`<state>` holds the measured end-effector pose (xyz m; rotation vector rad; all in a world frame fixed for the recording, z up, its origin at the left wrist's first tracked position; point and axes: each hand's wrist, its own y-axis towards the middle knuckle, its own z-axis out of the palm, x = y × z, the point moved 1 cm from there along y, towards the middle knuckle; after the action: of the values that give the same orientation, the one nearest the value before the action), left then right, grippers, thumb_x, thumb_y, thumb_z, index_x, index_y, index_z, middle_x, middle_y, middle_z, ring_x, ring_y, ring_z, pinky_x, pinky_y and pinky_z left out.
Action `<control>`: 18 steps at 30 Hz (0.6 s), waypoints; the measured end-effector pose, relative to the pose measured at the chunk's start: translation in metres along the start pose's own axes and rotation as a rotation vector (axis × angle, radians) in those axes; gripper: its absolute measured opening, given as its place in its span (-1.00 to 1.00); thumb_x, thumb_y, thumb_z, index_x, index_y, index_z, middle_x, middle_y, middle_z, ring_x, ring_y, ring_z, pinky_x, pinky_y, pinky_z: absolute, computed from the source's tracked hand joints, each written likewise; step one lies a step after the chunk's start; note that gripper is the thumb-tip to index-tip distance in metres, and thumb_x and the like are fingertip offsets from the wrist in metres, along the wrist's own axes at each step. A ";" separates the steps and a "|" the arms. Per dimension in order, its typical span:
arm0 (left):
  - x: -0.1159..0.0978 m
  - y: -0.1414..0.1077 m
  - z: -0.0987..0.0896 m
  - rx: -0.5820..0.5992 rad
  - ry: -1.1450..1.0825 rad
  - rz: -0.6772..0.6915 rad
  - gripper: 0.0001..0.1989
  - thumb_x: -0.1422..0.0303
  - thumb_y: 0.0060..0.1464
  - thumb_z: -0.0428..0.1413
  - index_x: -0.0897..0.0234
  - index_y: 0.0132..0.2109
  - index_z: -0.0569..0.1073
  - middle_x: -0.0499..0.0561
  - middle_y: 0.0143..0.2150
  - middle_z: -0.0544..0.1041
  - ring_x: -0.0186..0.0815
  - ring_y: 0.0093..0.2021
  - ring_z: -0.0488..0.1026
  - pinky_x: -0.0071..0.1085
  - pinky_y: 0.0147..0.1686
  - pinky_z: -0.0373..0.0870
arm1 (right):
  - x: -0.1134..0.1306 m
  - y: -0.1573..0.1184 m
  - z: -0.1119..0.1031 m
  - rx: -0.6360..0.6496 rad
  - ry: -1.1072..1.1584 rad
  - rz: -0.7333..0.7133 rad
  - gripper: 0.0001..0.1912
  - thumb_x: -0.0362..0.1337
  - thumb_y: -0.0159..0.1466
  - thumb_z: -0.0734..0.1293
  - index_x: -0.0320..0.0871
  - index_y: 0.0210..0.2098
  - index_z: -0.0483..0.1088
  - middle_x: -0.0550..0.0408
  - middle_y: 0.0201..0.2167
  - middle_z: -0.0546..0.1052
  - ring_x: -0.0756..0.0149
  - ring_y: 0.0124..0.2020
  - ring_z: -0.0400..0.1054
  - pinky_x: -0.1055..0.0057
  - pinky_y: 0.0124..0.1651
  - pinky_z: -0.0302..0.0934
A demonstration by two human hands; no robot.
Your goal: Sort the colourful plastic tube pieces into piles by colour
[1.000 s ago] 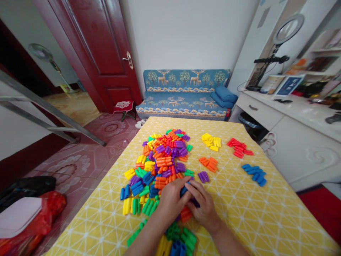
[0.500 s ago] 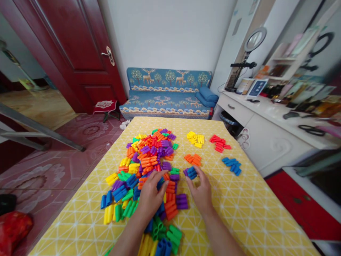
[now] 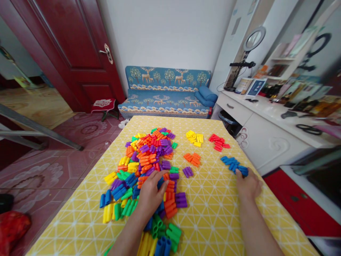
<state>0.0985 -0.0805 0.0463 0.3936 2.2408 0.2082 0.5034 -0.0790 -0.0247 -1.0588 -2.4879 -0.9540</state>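
Note:
My right hand (image 3: 248,185) is at the right side of the table, its fingers pinching a blue plastic tube block (image 3: 243,170) at the near end of a small blue group (image 3: 229,161). My left hand (image 3: 151,189) rests on the near part of a mixed pile (image 3: 149,149) of ribbed tube blocks in several colours. Its thumb and fingers close around another blue block (image 3: 160,182), partly hidden by the hand. Between the hands lies a single purple block (image 3: 188,172).
Small groups of yellow (image 3: 195,138), red (image 3: 218,142) and orange blocks (image 3: 192,159) lie on the yellow tablecloth (image 3: 207,220). A blue patterned sofa (image 3: 165,97) stands beyond the table. To the right is a white dresser (image 3: 266,129) with a ring light (image 3: 254,39).
My right hand has carried a blue block rightward from beside the purple block to the blue group. The purple block now lies uncovered. My left hand has stayed on the pile.

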 end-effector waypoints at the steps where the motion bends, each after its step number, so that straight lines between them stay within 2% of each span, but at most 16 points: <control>1: -0.001 0.000 0.000 0.003 -0.002 -0.005 -0.68 0.36 0.17 0.05 0.23 0.06 0.48 0.14 -0.07 0.53 -0.14 -0.04 0.48 -0.17 -0.02 0.42 | 0.001 0.000 0.003 -0.010 0.010 -0.032 -0.40 0.03 0.19 0.21 -0.30 0.03 0.40 -0.31 -0.14 0.49 -0.13 -0.12 0.29 0.02 -0.12 0.14; 5: -0.004 0.000 -0.003 0.015 -0.023 -0.023 -0.66 0.34 0.15 0.06 0.25 0.07 0.47 0.15 -0.06 0.53 -0.12 -0.04 0.48 -0.16 -0.01 0.41 | 0.000 0.007 0.014 -0.106 0.150 -0.136 -0.47 0.00 0.19 0.15 -0.26 -0.07 0.43 -0.23 -0.15 0.47 -0.09 -0.06 0.28 -0.03 0.00 0.09; 7: -0.006 -0.001 -0.004 0.005 -0.052 -0.036 -0.60 0.35 0.12 0.07 0.26 0.11 0.43 0.16 -0.01 0.52 -0.10 0.02 0.45 -0.12 0.05 0.37 | -0.004 0.013 0.019 -0.111 0.237 -0.175 -0.50 -0.03 0.16 0.15 -0.28 -0.15 0.47 -0.22 -0.22 0.48 -0.10 -0.10 0.32 -0.02 -0.02 0.13; 11: -0.006 -0.005 -0.008 -0.030 -0.178 -0.086 -0.49 0.52 0.05 -0.04 0.25 0.17 0.35 0.12 0.10 0.47 -0.14 0.10 0.39 -0.13 0.13 0.29 | -0.008 0.019 0.027 -0.088 0.313 -0.219 -0.56 -0.08 0.14 0.17 -0.25 -0.22 0.50 -0.19 -0.31 0.49 -0.15 -0.18 0.38 -0.05 -0.10 0.17; 15: 0.000 -0.007 -0.009 -0.041 -0.239 -0.150 -0.51 0.56 0.03 -0.11 0.26 0.11 0.37 0.08 0.00 0.51 -0.20 0.02 0.43 -0.20 0.08 0.31 | 0.009 0.011 0.019 -0.138 0.218 -0.257 -0.51 0.01 0.24 0.16 -0.22 -0.13 0.50 -0.32 -0.12 0.46 -0.31 -0.01 0.29 -0.20 -0.03 0.07; 18: 0.004 -0.007 -0.007 -0.061 -0.245 -0.160 -0.57 0.54 0.08 -0.08 0.25 0.09 0.38 0.08 -0.03 0.52 -0.22 -0.01 0.45 -0.22 0.05 0.34 | 0.043 -0.008 0.001 -0.199 0.228 -0.313 -0.47 0.05 0.28 0.19 -0.25 -0.06 0.48 -0.42 0.09 0.34 -0.30 0.15 0.16 -0.17 0.08 0.04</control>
<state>0.0892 -0.0858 0.0465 0.1943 2.0080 0.1354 0.4677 -0.0594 -0.0089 -0.5760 -2.4453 -1.3539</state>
